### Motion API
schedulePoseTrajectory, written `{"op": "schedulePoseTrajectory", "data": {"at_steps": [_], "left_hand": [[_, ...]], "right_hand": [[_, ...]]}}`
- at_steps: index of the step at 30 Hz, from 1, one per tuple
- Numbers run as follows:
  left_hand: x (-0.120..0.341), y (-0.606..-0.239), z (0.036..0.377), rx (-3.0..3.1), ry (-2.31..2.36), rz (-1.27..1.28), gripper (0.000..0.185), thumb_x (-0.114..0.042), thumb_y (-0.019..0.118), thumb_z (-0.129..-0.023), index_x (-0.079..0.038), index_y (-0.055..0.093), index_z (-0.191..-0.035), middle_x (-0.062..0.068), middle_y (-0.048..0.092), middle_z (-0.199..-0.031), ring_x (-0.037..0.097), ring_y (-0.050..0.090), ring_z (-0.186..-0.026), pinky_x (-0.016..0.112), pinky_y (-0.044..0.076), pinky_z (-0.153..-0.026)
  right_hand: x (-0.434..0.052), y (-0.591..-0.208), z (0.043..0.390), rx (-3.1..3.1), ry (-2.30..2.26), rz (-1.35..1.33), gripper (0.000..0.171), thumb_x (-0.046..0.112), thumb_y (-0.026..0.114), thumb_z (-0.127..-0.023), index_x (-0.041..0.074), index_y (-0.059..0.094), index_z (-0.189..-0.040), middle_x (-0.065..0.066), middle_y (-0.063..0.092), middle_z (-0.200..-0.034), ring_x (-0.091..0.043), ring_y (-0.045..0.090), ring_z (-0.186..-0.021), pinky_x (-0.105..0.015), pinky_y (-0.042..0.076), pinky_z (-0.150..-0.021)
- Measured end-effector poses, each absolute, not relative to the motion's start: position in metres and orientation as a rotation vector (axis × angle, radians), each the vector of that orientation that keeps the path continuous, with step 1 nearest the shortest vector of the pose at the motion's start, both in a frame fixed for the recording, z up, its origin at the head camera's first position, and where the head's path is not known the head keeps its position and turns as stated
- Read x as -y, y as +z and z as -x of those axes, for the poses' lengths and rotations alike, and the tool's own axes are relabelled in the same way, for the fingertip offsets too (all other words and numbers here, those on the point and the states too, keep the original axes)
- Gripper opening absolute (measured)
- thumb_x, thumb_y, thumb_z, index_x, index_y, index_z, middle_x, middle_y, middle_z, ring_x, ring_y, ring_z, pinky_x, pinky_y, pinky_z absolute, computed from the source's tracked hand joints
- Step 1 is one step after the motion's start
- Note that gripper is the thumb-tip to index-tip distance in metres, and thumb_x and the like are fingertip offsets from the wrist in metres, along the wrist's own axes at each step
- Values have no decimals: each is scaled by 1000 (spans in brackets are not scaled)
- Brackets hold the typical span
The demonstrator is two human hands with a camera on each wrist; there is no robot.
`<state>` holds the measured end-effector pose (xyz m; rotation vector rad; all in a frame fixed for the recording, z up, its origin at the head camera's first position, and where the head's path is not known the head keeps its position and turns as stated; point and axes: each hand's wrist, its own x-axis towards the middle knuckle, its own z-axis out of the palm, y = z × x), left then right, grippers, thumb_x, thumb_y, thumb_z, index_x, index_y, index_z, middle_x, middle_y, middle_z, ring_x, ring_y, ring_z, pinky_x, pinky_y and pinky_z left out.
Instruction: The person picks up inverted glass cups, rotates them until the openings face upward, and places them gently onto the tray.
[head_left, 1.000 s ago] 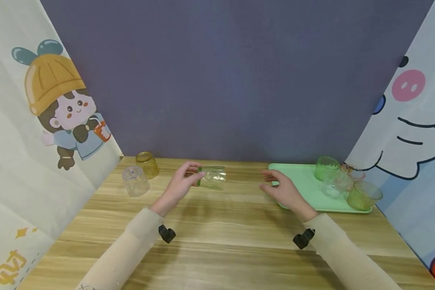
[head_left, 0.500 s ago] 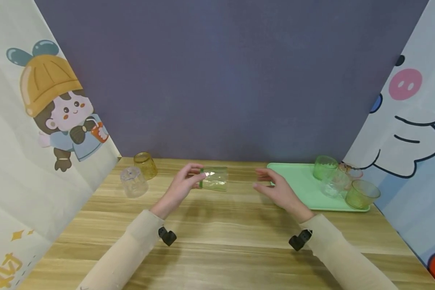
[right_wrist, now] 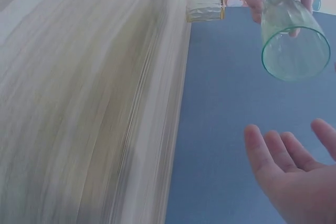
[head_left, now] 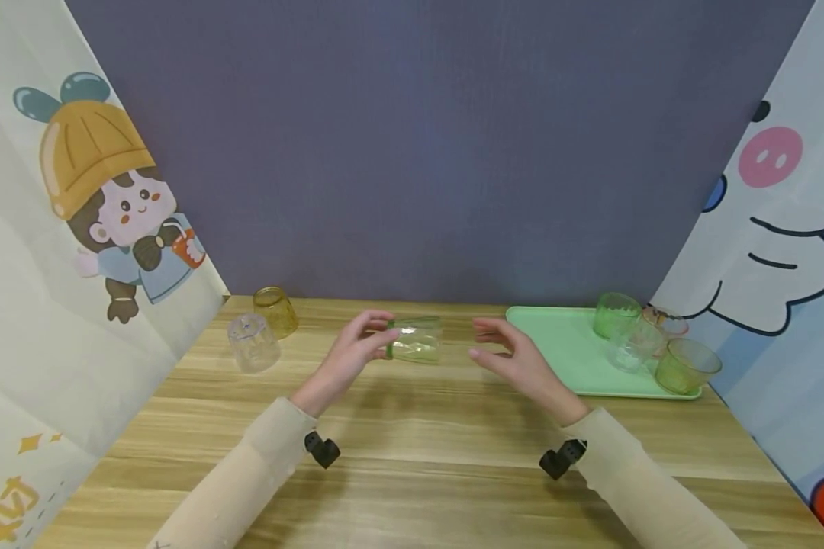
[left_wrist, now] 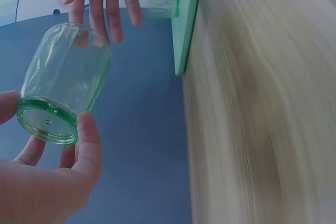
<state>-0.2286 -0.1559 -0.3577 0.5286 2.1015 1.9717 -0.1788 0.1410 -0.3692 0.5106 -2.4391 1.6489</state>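
A pale green, see-through glass [head_left: 416, 341] lies sideways in the air above the table, its thick base to the left and its mouth facing right. My left hand [head_left: 353, 347] pinches it around the base with thumb and fingertips, as the left wrist view shows on the glass [left_wrist: 65, 77]. Across from the mouth, my right hand [head_left: 522, 362] hovers with fingers apart and slightly bent, holding nothing. In the right wrist view, a gap separates the fingers [right_wrist: 278, 153] from the glass's rim.
At the table's back left stand a clear glass [head_left: 254, 345] and an amber glass [head_left: 275, 313], apparently upside down. A light green tray [head_left: 570, 354] at the back right carries several cups, among them a green one [head_left: 616, 316] and a yellow-green one [head_left: 688, 366].
My left hand has carried the green glass slightly to the right. The right hand has moved left, narrowing the gap between it and the glass.
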Motion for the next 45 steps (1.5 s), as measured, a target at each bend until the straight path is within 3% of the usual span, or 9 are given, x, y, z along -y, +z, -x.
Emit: {"op": "schedulePoseTrajectory", "data": {"at_steps": [9,15,26,37,45], "left_hand": [[150,-357,223,-2055,1965,-558,46,-20,65,-100,-1,50,-139,20,49,-135,28,56,-115,38,54,-96],[147,-359,220,-2012,1982,-551,41,-16,64,-100,-4,53,-137,19,50,-133,27,56,-113,37,55,-95],[142,-357,212,-1981,1967,-600,44,-16,63,-100,0,50,-138,19,48,-131,29,56,-114,38,54,-95],[137,-355,208,-1958,1959,-618,43,-14,63,-100,1,50,-138,21,50,-132,26,60,-109,40,55,-95],[136,-356,208,-1965,1938,-623,43,-16,63,-100,1,50,-137,20,51,-130,25,59,-107,39,56,-93]], "right_hand": [[-133,-368,174,2400,1721,-586,55,8,70,-95,-2,48,-145,-21,53,-142,-43,51,-129,-40,52,-98],[-127,-365,169,2412,1764,-600,59,10,70,-95,0,46,-148,-20,52,-142,-41,50,-130,-46,51,-98],[-120,-362,164,2366,1834,-654,63,7,71,-93,-1,43,-149,-22,49,-144,-47,47,-131,-56,48,-102],[-118,-361,161,2365,1870,-604,63,8,71,-93,3,44,-150,-22,46,-146,-40,47,-131,-36,53,-97],[-118,-363,162,2342,1879,-610,63,5,72,-92,1,45,-148,-23,46,-146,-46,45,-132,-33,56,-92]]}}
